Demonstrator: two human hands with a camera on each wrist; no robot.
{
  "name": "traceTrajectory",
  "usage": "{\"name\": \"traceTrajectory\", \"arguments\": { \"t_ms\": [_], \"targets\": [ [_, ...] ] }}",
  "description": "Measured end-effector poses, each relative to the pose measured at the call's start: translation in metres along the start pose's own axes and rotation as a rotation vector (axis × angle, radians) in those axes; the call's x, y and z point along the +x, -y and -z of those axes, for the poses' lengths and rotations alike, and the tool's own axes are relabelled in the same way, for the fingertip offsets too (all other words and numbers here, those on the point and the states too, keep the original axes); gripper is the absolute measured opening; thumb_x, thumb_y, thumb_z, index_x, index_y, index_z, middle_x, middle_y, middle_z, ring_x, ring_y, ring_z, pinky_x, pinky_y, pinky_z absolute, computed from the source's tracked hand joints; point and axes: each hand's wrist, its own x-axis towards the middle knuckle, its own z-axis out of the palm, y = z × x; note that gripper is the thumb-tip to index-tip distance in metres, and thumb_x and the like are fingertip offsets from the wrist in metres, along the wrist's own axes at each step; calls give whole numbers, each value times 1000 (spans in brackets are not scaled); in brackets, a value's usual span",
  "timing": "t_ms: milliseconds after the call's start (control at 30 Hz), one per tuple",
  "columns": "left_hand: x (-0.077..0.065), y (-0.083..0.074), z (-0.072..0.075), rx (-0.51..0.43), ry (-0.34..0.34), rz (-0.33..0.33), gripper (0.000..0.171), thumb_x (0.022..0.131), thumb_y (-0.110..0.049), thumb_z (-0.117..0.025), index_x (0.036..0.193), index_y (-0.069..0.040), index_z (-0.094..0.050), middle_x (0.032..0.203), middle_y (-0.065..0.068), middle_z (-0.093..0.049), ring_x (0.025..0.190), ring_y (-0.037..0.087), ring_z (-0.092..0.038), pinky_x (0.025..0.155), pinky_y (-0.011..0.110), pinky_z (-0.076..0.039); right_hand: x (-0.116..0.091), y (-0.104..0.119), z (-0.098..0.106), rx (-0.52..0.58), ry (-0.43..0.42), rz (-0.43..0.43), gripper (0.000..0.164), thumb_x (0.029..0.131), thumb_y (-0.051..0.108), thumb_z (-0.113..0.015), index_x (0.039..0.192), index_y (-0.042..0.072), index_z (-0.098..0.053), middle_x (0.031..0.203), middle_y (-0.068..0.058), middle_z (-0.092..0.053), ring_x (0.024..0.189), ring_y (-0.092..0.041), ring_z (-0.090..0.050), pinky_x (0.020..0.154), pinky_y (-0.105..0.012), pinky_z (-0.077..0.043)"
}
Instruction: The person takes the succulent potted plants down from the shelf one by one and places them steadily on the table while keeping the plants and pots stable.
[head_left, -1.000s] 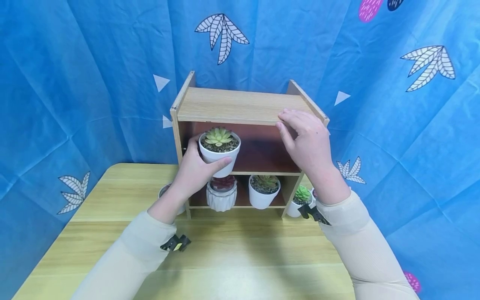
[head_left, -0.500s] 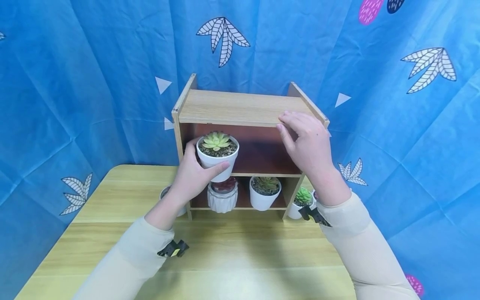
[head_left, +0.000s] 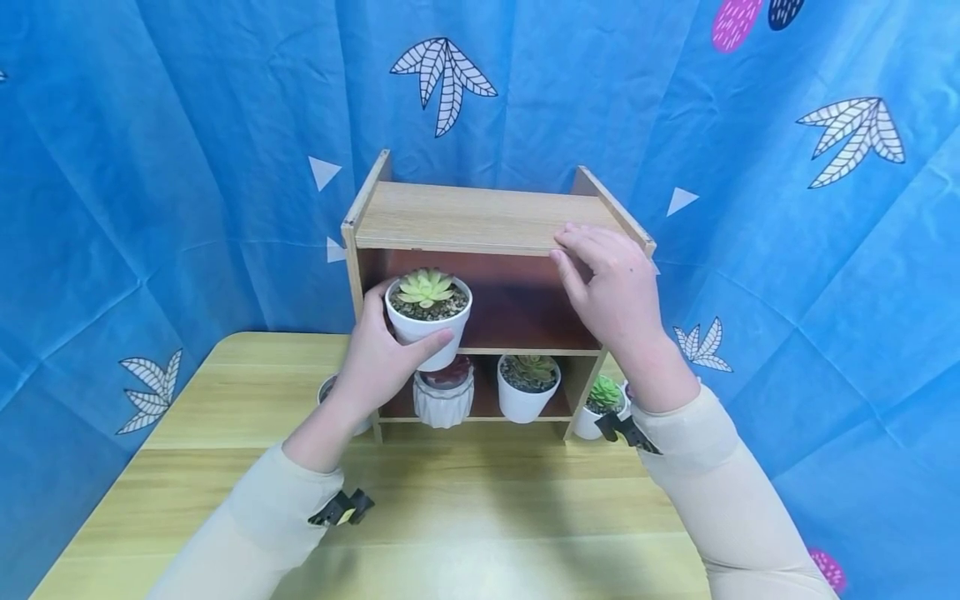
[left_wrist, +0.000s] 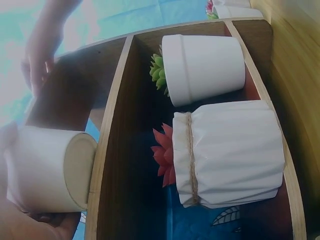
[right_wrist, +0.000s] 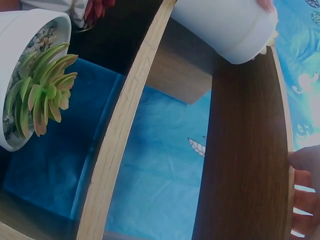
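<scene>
My left hand (head_left: 382,354) grips a white potted succulent (head_left: 431,337), its thumb across the front of the pot. The pale green rosette faces up, and the pot is in front of the upper compartment of a small wooden shelf (head_left: 480,217). In the left wrist view, the pot's round base (left_wrist: 80,170) shows close to the middle board's edge. My right hand (head_left: 618,287) holds the front edge of the top board near its right end, fingers over the top and thumb at the front. Its curled fingers (right_wrist: 305,197) also show in the right wrist view.
On the lower level stand a wrapped white pot with a red succulent (head_left: 444,400) and a white pot with a green one (head_left: 528,392). A bright green potted plant (head_left: 602,396) is right of the shelf. Another pot (head_left: 327,386) is partly hidden at left.
My left hand has drawn the potted succulent slightly left, down and out from the upper compartment. My right hand stays at the top board's edge.
</scene>
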Motion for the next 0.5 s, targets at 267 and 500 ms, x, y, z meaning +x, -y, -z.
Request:
{"name": "traceTrajectory", "arguments": {
  "t_ms": [267, 500],
  "targets": [
    [-8, -3, 3, 22, -16, 15, 106, 76, -49, -85, 154, -10, -25, 145, 11, -46, 129, 26, -49, 104, 50, -43, 0, 0, 0, -3, 5, -4, 28, 96, 21, -68, 117, 4, -74, 119, -12, -72, 116, -30, -64, 106, -43, -43],
    [-14, -5, 2, 44, -37, 2, 105, 75, -49, -85, 153, -10, -26, 145, 12, -46, 129, 27, -49, 105, 52, -43, -2, 0, 0, -4, 3, -12, 28, 96, 22, -69, 117, 4, -74, 119, -12, -72, 116, -30, -64, 106, -43, -43]
  ]
}}
